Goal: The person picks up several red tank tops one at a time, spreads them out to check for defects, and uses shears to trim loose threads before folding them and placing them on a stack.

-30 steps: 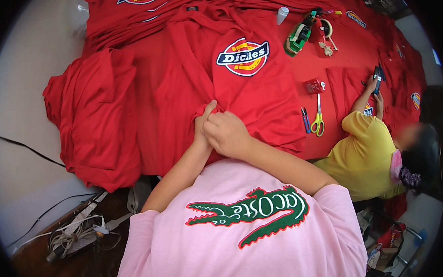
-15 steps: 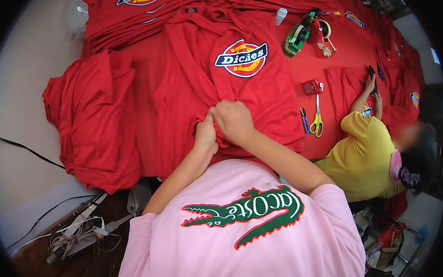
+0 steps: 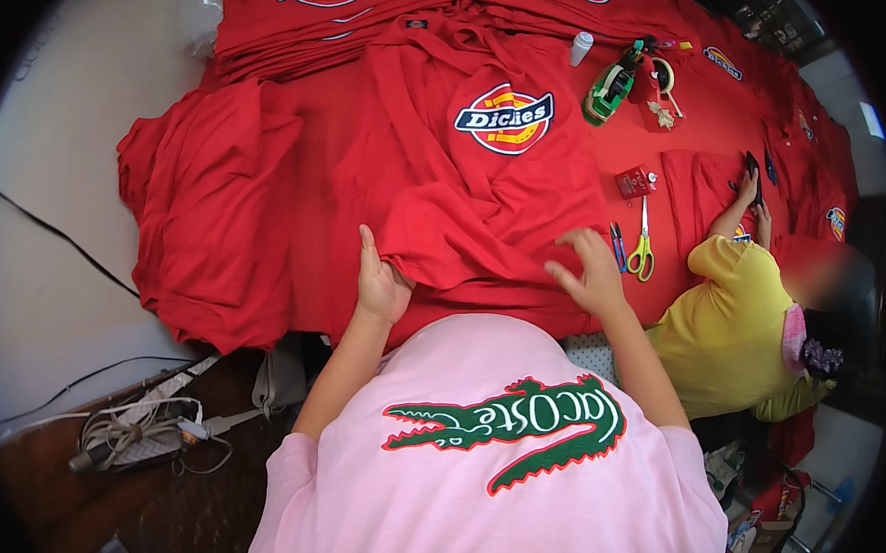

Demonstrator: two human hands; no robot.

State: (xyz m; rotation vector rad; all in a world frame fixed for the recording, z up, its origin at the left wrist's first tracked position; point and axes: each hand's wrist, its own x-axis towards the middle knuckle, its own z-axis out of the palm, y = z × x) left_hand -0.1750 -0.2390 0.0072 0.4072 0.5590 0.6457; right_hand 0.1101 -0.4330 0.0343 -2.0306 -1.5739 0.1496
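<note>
In front of me a red shirt (image 3: 447,202) with a round multicolour chest emblem lies rumpled on the red-covered table. My left hand (image 3: 384,288) is at its lower left edge, palm up, thumb stretched out and apart. The cloth covers that hand's other fingers in part. Over the shirt's lower right part is my right hand (image 3: 593,276), its fingers spread and curved with nothing between them.
A heap of red cloth (image 3: 211,214) lies at left, stacked red shirts (image 3: 326,20) at the back. On the right are yellow-handled scissors (image 3: 642,252), a blue thread snipper (image 3: 618,248), a small red box (image 3: 632,182) and a green tape dispenser (image 3: 609,90). A co-worker in yellow (image 3: 736,317) works beyond.
My hands were together at the shirt's lower middle, pinching the cloth. They have parted, left hand to the left edge, right hand to the right, and the shirt's lower part has spread out.
</note>
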